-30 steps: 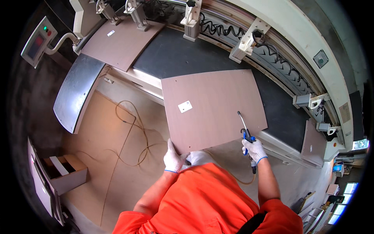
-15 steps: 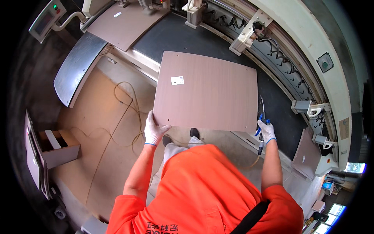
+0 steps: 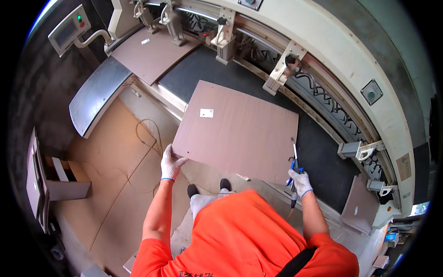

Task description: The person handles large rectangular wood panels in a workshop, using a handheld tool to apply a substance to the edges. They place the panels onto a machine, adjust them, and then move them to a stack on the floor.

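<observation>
A flat brown wood-grain panel (image 3: 240,134) with a white label (image 3: 206,113) is tilted out over the near side of the machine's dark bed. My left hand (image 3: 170,165), in a white glove, grips its near left corner, thumb on the top face. In my gloved right hand (image 3: 302,181) is a blue air blow gun (image 3: 292,166), fingers wrapped round its handle. The gun's thin nozzle points away from me, its tip over the panel's right edge. Small dark holes show near the panel's corners. What holds up the panel's far side is hidden.
Clamp heads line the machine's beam (image 3: 339,83) behind the dark bed (image 3: 318,143). Another brown panel (image 3: 147,53) lies far left beside a curved metal table (image 3: 98,94). More panels (image 3: 360,203) stand at right. An open carton (image 3: 69,187) and a hose (image 3: 159,134) are on the left-hand floor.
The panel has turned clockwise, its near right corner swinging toward me. The blow gun's nozzle, earlier beyond the right edge, now overlaps the panel. The whole view has shifted slightly.
</observation>
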Demonstrator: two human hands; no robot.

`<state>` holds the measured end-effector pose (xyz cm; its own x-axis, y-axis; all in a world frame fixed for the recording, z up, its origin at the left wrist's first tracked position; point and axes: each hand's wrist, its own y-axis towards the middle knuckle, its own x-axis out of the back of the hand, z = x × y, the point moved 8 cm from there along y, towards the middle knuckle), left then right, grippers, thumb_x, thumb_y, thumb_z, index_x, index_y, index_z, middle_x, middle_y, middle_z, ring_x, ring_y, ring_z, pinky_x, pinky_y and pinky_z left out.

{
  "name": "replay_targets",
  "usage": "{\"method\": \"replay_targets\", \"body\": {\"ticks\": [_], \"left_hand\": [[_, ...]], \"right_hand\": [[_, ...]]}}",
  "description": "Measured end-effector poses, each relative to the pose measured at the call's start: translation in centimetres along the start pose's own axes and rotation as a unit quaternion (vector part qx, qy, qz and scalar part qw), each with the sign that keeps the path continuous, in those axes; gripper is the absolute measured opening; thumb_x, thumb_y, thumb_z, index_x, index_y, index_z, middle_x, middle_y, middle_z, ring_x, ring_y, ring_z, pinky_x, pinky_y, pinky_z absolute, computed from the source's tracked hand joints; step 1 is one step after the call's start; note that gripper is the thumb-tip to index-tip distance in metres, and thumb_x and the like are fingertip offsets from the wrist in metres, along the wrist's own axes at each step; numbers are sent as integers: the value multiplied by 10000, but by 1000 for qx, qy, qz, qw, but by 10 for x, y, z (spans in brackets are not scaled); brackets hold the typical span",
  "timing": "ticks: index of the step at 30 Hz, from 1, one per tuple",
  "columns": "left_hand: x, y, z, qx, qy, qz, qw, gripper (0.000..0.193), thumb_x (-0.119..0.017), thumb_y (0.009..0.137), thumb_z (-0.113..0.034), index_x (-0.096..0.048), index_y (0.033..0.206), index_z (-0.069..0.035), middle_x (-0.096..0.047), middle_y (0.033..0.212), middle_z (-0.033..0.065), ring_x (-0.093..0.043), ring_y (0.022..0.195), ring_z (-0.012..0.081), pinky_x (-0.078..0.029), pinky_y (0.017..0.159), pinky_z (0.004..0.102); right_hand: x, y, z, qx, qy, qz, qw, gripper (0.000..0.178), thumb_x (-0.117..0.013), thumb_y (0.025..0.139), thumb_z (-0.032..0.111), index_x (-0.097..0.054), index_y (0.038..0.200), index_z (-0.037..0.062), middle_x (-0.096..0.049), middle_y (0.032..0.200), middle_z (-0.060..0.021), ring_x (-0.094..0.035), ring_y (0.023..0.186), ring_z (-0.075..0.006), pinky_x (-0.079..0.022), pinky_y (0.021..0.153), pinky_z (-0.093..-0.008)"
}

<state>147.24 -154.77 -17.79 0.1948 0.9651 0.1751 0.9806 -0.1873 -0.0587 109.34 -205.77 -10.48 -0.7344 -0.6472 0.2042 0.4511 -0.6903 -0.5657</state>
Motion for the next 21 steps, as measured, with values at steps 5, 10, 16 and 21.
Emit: {"method": "replay_targets", "body": {"ticks": [5, 10, 16, 21], "left_hand": [[-65, 0, -77, -61, 89, -4, 994, 889, -908, 825, -163, -410, 1542, 8, -693, 1099, 139, -677, 929, 203, -587, 846, 372], [-143, -23, -100, -100, 274, 109, 950, 931, -966, 704, -306, -469, 1429, 2, -653, 1164, 208, -707, 975, 348, -599, 854, 450], [-181, 20, -124, -108, 355, 154, 916, 769, -933, 722, -361, -543, 1292, -24, -649, 1136, 235, -679, 1050, 431, -568, 894, 502], [-196, 43, -130, -123, 390, 159, 898, 769, -904, 762, -391, -505, 1305, -20, -640, 1133, 251, -678, 1028, 451, -567, 869, 534]], "right_hand": [[-46, -21, 4, -43, -33, 23, 998, 227, -851, 865, 135, -665, 990, 104, -635, 804, -2, -621, 565, -153, -524, 501, -341], [-66, 2, 25, -11, -54, 3, 998, 196, -856, 850, 161, -679, 918, 114, -620, 767, 11, -596, 627, -128, -488, 555, -327], [-78, 46, 43, -3, -7, 14, 1000, 218, -868, 830, 179, -658, 875, 140, -615, 750, 13, -572, 587, -132, -462, 535, -331], [-78, 79, 57, 7, 2, 19, 1000, 213, -874, 825, 190, -671, 872, 143, -637, 759, 3, -583, 576, -145, -469, 537, -333]]}}
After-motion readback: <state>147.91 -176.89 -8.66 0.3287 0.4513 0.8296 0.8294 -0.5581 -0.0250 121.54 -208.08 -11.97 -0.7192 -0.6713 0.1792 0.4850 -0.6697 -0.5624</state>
